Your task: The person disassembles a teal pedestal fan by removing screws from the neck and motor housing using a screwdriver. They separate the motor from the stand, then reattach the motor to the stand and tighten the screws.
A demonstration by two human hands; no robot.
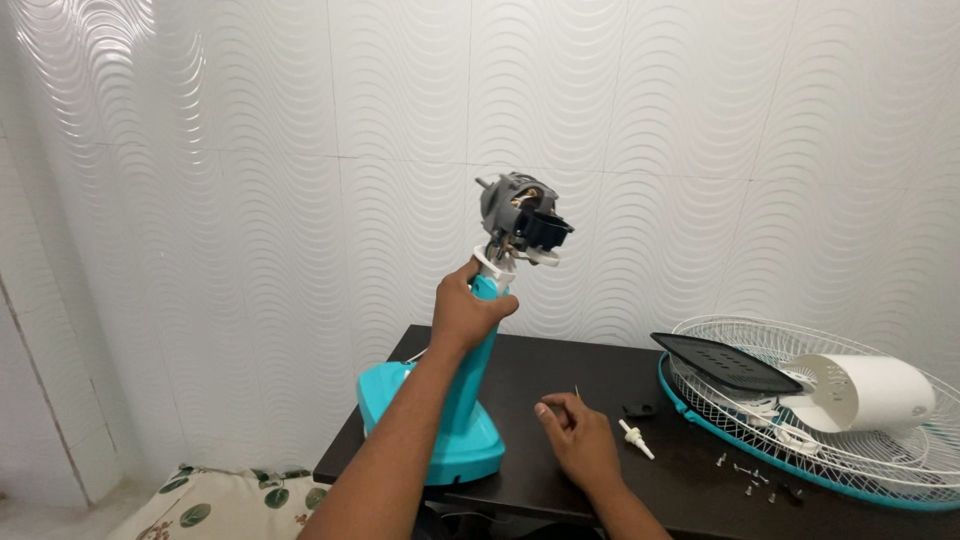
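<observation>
Left hand [468, 312] clamped around the teal fan stand [468, 400] at the bench's [560, 370] near-left edge, bare motor [520, 215] up top. Right hand [575, 432] pinching a thin pin [577, 394], open bench around; white grille [800, 400] far right.

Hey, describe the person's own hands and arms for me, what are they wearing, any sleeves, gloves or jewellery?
Both arms are bare as far as the picture shows: no sleeves reach the forearms. The left hand and the right hand wear no gloves. No rings, watch, bracelet or wristband show on the sides facing the camera. There are no markings, tape or bandages visible on either forearm.
</observation>
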